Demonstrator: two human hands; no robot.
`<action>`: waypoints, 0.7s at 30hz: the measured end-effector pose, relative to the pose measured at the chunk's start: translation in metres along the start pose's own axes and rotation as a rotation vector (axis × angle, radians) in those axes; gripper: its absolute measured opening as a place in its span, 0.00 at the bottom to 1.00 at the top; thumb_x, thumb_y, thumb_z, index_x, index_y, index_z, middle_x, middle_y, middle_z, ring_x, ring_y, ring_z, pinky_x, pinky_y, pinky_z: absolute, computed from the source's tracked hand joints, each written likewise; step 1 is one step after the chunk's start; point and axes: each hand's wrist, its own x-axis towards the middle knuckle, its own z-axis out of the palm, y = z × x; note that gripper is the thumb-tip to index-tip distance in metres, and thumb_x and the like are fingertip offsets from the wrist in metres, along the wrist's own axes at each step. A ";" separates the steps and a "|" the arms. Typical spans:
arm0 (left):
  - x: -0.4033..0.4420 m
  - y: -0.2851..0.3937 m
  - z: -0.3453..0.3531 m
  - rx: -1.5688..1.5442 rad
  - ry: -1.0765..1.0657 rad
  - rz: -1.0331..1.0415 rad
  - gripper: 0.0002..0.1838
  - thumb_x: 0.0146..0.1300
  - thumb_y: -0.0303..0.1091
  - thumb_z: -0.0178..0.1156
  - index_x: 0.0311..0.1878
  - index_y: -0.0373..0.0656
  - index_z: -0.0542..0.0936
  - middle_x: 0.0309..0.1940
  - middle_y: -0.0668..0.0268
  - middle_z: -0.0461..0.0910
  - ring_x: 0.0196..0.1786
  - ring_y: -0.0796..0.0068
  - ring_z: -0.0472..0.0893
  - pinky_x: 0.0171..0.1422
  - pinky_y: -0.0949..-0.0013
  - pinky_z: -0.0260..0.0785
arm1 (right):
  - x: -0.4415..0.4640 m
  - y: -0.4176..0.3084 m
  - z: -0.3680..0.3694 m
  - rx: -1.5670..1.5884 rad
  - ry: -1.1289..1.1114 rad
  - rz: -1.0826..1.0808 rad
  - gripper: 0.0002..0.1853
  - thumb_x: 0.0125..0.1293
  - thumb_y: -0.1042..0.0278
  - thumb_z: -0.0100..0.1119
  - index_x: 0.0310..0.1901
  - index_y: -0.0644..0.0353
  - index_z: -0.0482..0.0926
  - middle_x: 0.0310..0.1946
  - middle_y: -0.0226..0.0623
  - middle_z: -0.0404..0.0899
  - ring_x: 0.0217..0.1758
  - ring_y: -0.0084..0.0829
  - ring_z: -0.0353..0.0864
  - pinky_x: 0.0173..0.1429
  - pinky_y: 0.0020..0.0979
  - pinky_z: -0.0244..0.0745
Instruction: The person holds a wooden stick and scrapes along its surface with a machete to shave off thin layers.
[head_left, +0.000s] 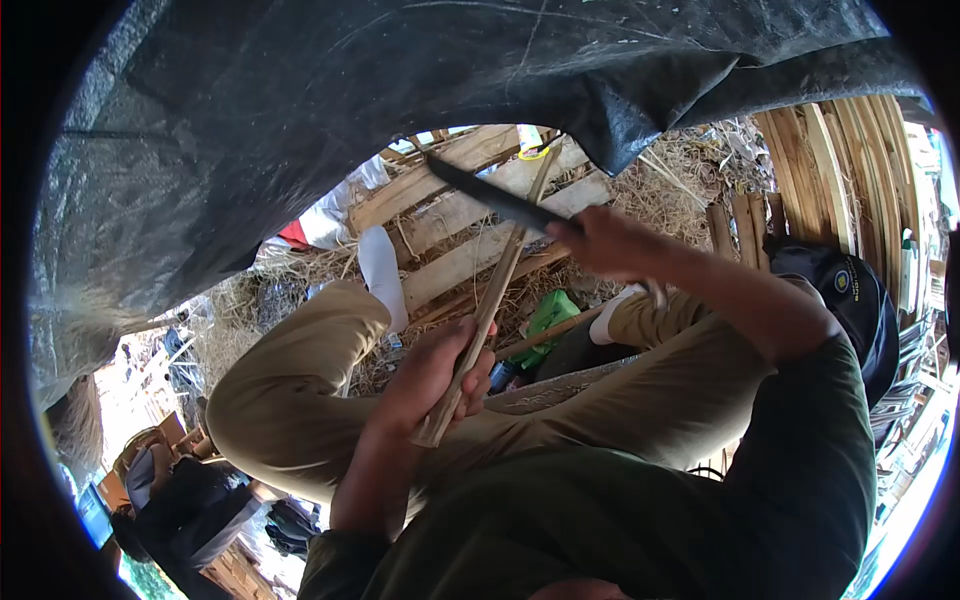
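Observation:
My left hand (436, 374) is wrapped round the lower part of a long, narrow wooden stick (496, 278), which slants up and away from my lap. My right hand (612, 246) grips the handle of a long knife (480, 190) with a dark blade. Its blade points to the upper left and crosses in front of the stick's upper part; whether the edge touches the wood I cannot tell. The fingers of my right hand are partly hidden behind the hand itself.
A dark tarp (300, 90) hangs low across the top. Beyond my crossed legs lies a slatted wooden pallet (455, 225) on straw. Boards (830, 170) stand at the right, near a dark bag (850, 300). A green plastic bag (548, 318) sits between my legs.

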 end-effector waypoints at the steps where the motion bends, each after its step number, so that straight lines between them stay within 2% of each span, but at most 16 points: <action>1: -0.002 -0.002 0.002 0.013 0.006 0.006 0.15 0.78 0.49 0.44 0.50 0.47 0.71 0.12 0.76 0.63 0.09 0.84 0.60 0.13 0.79 0.50 | -0.007 -0.005 0.009 0.038 -0.021 -0.033 0.33 0.74 0.41 0.45 0.39 0.71 0.81 0.26 0.51 0.82 0.32 0.44 0.86 0.42 0.48 0.78; 2: -0.002 -0.005 0.000 -0.010 -0.001 0.002 0.15 0.78 0.48 0.44 0.50 0.47 0.72 0.12 0.76 0.63 0.09 0.84 0.60 0.13 0.79 0.51 | -0.009 -0.001 0.012 -0.011 0.022 -0.156 0.32 0.74 0.41 0.45 0.40 0.70 0.81 0.28 0.54 0.83 0.35 0.47 0.87 0.44 0.48 0.79; 5: 0.000 -0.007 -0.002 -0.058 -0.024 -0.011 0.15 0.78 0.48 0.43 0.51 0.48 0.72 0.12 0.76 0.63 0.09 0.84 0.60 0.13 0.79 0.51 | -0.003 -0.005 -0.011 -0.055 -0.019 -0.062 0.31 0.74 0.43 0.45 0.39 0.71 0.81 0.28 0.54 0.82 0.35 0.47 0.87 0.45 0.46 0.79; 6: 0.002 -0.005 -0.002 -0.075 -0.021 -0.021 0.15 0.78 0.48 0.43 0.51 0.48 0.72 0.12 0.76 0.63 0.09 0.84 0.60 0.13 0.79 0.51 | 0.015 0.018 -0.012 -0.100 0.045 -0.150 0.31 0.75 0.43 0.45 0.39 0.71 0.81 0.28 0.55 0.83 0.36 0.48 0.87 0.45 0.46 0.79; 9: 0.000 -0.002 0.000 -0.096 -0.008 -0.026 0.15 0.78 0.48 0.43 0.51 0.48 0.72 0.12 0.76 0.63 0.09 0.84 0.60 0.13 0.79 0.51 | 0.024 0.027 -0.020 -0.054 -0.001 0.013 0.29 0.74 0.42 0.47 0.39 0.67 0.82 0.20 0.44 0.79 0.22 0.36 0.80 0.30 0.42 0.73; 10: -0.001 -0.001 0.001 -0.101 -0.004 -0.027 0.15 0.78 0.48 0.43 0.51 0.48 0.72 0.12 0.76 0.63 0.09 0.84 0.60 0.13 0.79 0.51 | 0.011 0.019 -0.004 -0.122 0.164 -0.045 0.29 0.75 0.43 0.47 0.39 0.67 0.82 0.19 0.43 0.78 0.22 0.35 0.81 0.30 0.42 0.73; 13: -0.005 -0.005 0.001 -0.028 -0.023 -0.002 0.15 0.78 0.47 0.43 0.50 0.47 0.72 0.12 0.76 0.63 0.09 0.85 0.60 0.12 0.79 0.51 | -0.009 0.000 0.013 -0.039 0.042 -0.193 0.30 0.74 0.43 0.46 0.40 0.69 0.79 0.23 0.46 0.81 0.22 0.43 0.83 0.33 0.45 0.78; 14: -0.005 -0.006 0.000 -0.061 -0.025 -0.011 0.15 0.78 0.47 0.43 0.50 0.47 0.72 0.12 0.76 0.63 0.09 0.85 0.60 0.12 0.78 0.51 | -0.012 -0.008 -0.002 0.038 -0.122 -0.096 0.31 0.74 0.42 0.46 0.39 0.70 0.80 0.24 0.48 0.82 0.23 0.42 0.84 0.33 0.44 0.79; 17: -0.003 -0.006 0.000 -0.138 -0.030 -0.026 0.14 0.78 0.47 0.44 0.50 0.47 0.72 0.12 0.76 0.64 0.09 0.85 0.61 0.12 0.78 0.51 | 0.010 0.016 -0.020 -0.157 -0.015 -0.160 0.32 0.73 0.41 0.45 0.39 0.70 0.81 0.25 0.49 0.83 0.27 0.44 0.86 0.34 0.45 0.79; 18: -0.003 -0.003 -0.001 -0.142 -0.022 -0.035 0.14 0.78 0.46 0.44 0.50 0.47 0.72 0.12 0.76 0.64 0.09 0.85 0.60 0.12 0.78 0.51 | 0.004 0.009 -0.027 -0.153 0.022 -0.039 0.32 0.74 0.41 0.45 0.39 0.70 0.81 0.24 0.47 0.82 0.26 0.43 0.86 0.34 0.45 0.79; 21: -0.003 0.000 0.003 -0.100 -0.010 -0.008 0.13 0.77 0.45 0.45 0.51 0.47 0.72 0.12 0.76 0.64 0.09 0.85 0.60 0.12 0.78 0.51 | -0.004 0.009 -0.003 -0.154 0.049 -0.043 0.32 0.74 0.41 0.45 0.40 0.70 0.81 0.23 0.47 0.82 0.26 0.43 0.85 0.32 0.45 0.79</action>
